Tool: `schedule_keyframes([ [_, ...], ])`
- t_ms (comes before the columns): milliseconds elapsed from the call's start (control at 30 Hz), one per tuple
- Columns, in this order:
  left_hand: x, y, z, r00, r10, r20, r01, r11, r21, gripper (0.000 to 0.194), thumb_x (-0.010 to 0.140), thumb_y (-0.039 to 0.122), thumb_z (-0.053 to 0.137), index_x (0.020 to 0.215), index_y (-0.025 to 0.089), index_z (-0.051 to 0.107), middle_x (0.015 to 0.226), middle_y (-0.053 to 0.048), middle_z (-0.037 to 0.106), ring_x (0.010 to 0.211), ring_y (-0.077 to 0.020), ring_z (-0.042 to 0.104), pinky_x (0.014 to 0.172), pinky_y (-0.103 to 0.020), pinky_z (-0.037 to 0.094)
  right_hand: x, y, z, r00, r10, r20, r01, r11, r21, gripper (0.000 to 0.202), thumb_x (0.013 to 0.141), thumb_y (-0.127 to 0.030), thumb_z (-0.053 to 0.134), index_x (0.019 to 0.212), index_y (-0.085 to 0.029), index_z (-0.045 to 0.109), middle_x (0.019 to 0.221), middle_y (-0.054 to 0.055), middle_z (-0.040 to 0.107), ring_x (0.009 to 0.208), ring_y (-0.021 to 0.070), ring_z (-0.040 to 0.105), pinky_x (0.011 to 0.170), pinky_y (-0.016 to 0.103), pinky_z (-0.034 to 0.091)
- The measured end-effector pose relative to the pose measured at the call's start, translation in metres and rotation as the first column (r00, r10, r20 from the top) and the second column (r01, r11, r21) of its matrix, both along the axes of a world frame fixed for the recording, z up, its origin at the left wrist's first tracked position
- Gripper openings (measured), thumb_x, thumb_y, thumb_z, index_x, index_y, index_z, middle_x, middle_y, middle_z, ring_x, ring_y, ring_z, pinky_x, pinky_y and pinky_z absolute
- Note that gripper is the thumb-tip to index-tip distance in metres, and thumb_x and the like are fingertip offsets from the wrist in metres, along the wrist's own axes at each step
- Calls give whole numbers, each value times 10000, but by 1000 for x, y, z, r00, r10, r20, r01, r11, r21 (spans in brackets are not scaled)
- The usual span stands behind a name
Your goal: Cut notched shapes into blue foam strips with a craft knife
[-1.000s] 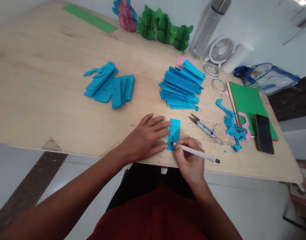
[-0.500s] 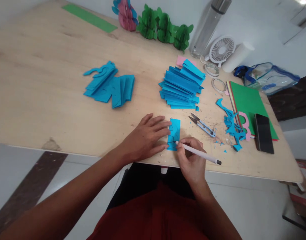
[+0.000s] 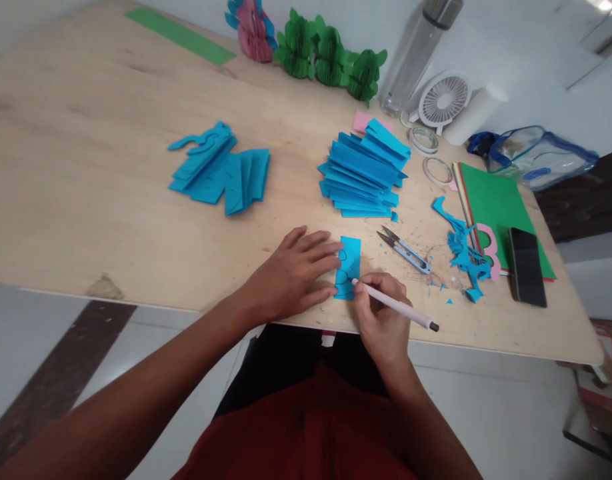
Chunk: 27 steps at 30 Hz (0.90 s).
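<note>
A small blue paper strip [image 3: 351, 257] with curved pen lines lies upright before me near the table's front edge. My left hand [image 3: 299, 277] rests flat with fingers spread, its fingertips on the strip's left side. Between the fingers of my right hand [image 3: 385, 317] is a pale pen [image 3: 399, 306], its tip on the lower part of the strip. Thread snips [image 3: 405, 251] lie just beyond my right hand. Farther back sits a fanned pile of blue folded paper strips [image 3: 363, 170]; a second group of blue folded papers [image 3: 221, 173] lies to the left.
Blue paper scraps [image 3: 469, 250], a pink paper cutout [image 3: 490, 250], a phone [image 3: 527, 267] and green sheets [image 3: 496, 200] lie at right. Along the back stand green paper figures [image 3: 329, 57], a clear bottle [image 3: 419, 57] and a small fan [image 3: 443, 100]. Tape rolls [image 3: 437, 171] lie nearby.
The pen tip has shifted slightly up on the blue strip, and my right hand moved a little with it. My left hand has stayed in place.
</note>
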<state>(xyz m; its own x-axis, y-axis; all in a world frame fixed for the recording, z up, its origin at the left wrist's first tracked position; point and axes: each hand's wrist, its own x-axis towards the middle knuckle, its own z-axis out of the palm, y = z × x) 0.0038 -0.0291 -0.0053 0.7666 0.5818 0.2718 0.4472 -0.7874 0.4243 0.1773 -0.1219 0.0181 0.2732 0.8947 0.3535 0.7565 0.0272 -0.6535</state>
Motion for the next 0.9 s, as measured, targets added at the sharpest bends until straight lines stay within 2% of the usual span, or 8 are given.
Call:
schedule_keyframes([
  [267,0,1,1,1000,-2,3,2,1000,-6,309,880,344,593,1173,244,607,1438,-57,565,1383,-304,421,1191,-552,218,0,-1,0,999,42,-14,-42,999,19,112,875,-266,557,778,-230,599,730,-3,678,735,197,629,844,425,444],
  [467,-1,1,0,1000,-3,6,3,1000,4,308,900,367,573,1179,239,598,1454,-58,550,1397,-307,404,1189,-553,213,5,-3,-5,981,-7,-196,5,1000,-12,126,907,-326,567,856,-229,628,775,23,704,792,212,664,783,382,494],
  [567,-1,0,-1,1000,-5,10,5,1000,10,318,908,377,563,1190,234,594,1453,-66,552,1396,-307,403,1185,-554,213,8,-4,-3,975,18,-222,-17,1000,5,143,934,-334,552,930,-227,647,847,36,722,835,214,682,781,371,507],
  [667,-1,1,1,1000,-9,7,9,1000,10,322,915,386,555,1188,222,598,1448,-75,555,1389,-313,410,1178,-561,219,9,-4,0,985,84,-149,-81,996,27,178,969,-298,516,1039,-229,664,940,43,742,907,214,691,847,387,498],
  [767,-1,1,4,1000,-15,-8,15,1000,1,339,909,379,563,1201,212,601,1444,-88,558,1384,-321,418,1173,-571,227,11,-4,0,990,139,-3,-139,988,62,230,982,-247,499,1148,-218,656,998,52,752,962,217,685,903,401,475],
  [900,0,0,8,1000,-10,-14,10,1000,-2,373,902,356,571,1241,203,595,1441,-108,558,1384,-319,423,1173,-567,236,12,-3,-7,968,163,193,-181,980,80,264,985,-195,481,1184,-206,654,1048,69,747,976,219,669,877,383,474],
])
